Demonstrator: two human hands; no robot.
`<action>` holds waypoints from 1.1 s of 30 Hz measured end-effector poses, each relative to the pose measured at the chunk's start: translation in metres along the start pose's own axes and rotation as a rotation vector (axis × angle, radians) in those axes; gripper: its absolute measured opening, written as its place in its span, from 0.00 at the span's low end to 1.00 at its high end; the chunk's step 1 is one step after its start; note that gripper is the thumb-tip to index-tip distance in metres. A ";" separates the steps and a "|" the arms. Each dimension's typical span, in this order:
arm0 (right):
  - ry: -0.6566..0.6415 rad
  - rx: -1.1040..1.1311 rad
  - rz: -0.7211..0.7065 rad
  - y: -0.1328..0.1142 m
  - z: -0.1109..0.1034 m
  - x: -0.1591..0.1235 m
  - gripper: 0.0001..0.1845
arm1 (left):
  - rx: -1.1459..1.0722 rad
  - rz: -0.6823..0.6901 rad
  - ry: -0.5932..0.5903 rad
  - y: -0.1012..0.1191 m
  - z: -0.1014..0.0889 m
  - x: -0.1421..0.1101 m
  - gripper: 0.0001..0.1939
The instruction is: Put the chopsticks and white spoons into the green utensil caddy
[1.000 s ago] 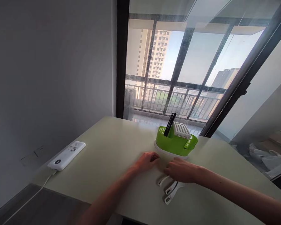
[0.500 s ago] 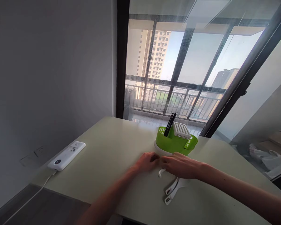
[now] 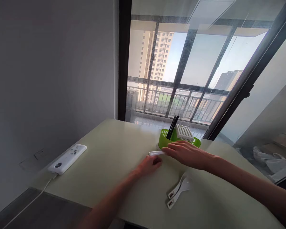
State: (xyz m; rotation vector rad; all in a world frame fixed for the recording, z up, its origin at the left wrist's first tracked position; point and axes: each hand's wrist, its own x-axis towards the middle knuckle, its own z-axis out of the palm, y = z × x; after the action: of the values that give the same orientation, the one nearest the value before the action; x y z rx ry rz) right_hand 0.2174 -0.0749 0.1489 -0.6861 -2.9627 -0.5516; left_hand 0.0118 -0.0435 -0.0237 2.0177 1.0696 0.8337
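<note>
My right hand, in front of the green utensil basket, is closed on a white spoon. The spoon's handle points left out of the fingers, and its other end is hidden by the hand. Just below the handle, my left hand rests low over the table with curled fingers; nothing shows in them. Several black chopsticks lean in the basket, beside a white slotted piece on its top. Two white spoons lie close together nearer to me, with labels on their handles.
The pale table has a white power strip with a cable on its left side. Beyond the far edge is a large glass door. White plastic bags lie on the right.
My right hand has lifted and moved away from my left, with the spoon handle swung to point left. The two lying spoons are uncovered, and more of the basket's front is hidden.
</note>
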 end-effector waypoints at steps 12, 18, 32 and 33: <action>-0.246 -0.290 0.416 0.050 -0.021 0.005 0.34 | -0.009 0.007 0.017 -0.002 0.000 0.000 0.11; -0.401 -0.282 0.485 0.059 -0.030 0.026 0.22 | -0.001 0.001 0.024 -0.001 0.000 -0.001 0.12; -0.685 -0.206 0.496 0.066 0.000 0.088 0.21 | 0.020 -0.007 0.034 -0.001 -0.001 -0.002 0.12; -0.699 -0.198 0.493 0.065 0.004 0.090 0.21 | 0.021 -0.010 0.036 -0.001 -0.001 -0.002 0.12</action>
State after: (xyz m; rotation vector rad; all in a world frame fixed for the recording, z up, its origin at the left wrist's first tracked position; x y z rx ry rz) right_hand 0.1644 0.0189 0.1787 -1.9022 -3.1144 -0.6647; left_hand 0.0096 -0.0450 -0.0246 2.0204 1.1113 0.8597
